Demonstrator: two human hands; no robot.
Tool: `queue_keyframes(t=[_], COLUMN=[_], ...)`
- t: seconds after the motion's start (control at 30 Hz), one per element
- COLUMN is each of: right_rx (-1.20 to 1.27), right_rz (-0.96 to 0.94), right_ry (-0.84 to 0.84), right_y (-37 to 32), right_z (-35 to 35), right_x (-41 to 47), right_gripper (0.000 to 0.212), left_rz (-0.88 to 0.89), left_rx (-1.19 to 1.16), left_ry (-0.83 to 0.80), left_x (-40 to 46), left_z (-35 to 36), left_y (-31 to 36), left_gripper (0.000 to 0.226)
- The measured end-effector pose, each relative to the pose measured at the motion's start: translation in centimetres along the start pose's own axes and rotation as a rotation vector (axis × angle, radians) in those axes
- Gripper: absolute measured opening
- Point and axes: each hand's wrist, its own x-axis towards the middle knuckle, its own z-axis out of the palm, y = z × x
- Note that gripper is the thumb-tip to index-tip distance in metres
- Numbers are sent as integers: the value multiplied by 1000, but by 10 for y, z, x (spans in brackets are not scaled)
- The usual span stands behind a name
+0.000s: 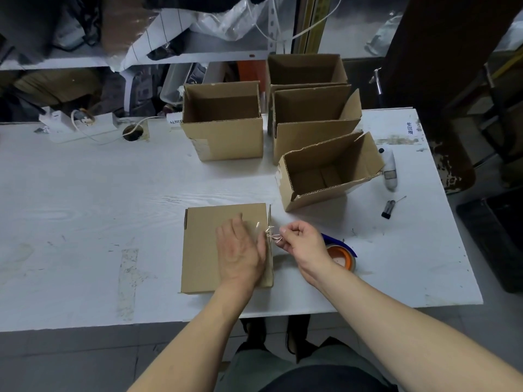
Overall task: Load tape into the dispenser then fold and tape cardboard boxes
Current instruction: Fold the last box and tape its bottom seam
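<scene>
The left hand lay flat, fingers straight, pressing on the closed cardboard box at the near middle of the white desk, while the right hand, just beside the box's right edge, pinched a crumpled wisp of clear tape. Behind that wrist lay the blue tape dispenser with its orange-cored roll. Further back stood four open boxes, the nearest one tilted and holding nothing visible.
</scene>
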Motion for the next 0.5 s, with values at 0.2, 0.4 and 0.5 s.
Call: queue_keyframes(t=[0.2,0.4,0.5], right_rx=[-109,-448,-558], right_rz=[12,-116,-134], right_ry=[69,128,102], right_y=[8,12,11], right_z=[8,20,25], right_x=[5,-1,-4], right_gripper=[10,11,10], left_rz=[-5,-14,-22], left_rx=[-43,-70,-108], left_ry=[-49,-38,-28], left_x=[2,2,5], left_z=[-1,-2,-2], left_y=[-2,-1,-3], left_gripper=[50,47,47])
